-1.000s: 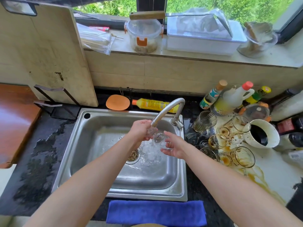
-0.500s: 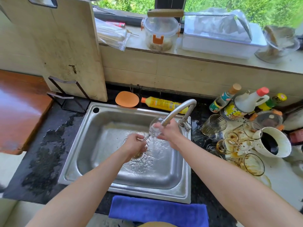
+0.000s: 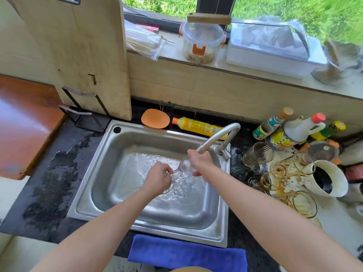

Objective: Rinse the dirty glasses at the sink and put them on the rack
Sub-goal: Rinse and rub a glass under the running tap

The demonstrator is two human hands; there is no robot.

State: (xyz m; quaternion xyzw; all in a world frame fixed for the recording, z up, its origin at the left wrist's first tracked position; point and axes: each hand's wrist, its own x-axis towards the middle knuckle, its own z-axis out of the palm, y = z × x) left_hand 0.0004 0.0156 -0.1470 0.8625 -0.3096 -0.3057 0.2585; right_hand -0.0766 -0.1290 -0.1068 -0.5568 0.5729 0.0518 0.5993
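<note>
Over a steel sink (image 3: 110, 154), a person holds a clear stemmed glass (image 3: 184, 166) under the faucet (image 3: 218, 137). The glass lies tilted, bowl up-right toward the spout, stem down-left. The left hand (image 3: 158, 178) pinches the stem; the right hand (image 3: 200, 161) wraps the bowl.

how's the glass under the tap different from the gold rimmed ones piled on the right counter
The clear stemmed glass is held in both hands, left hand at the stem end and right hand on the bowl, tilted under the running metal tap; the gold-rimmed glasses lie untouched on the counter. The held one looks clean and wet; those show brown stains. Both are transparent glassware.
</note>
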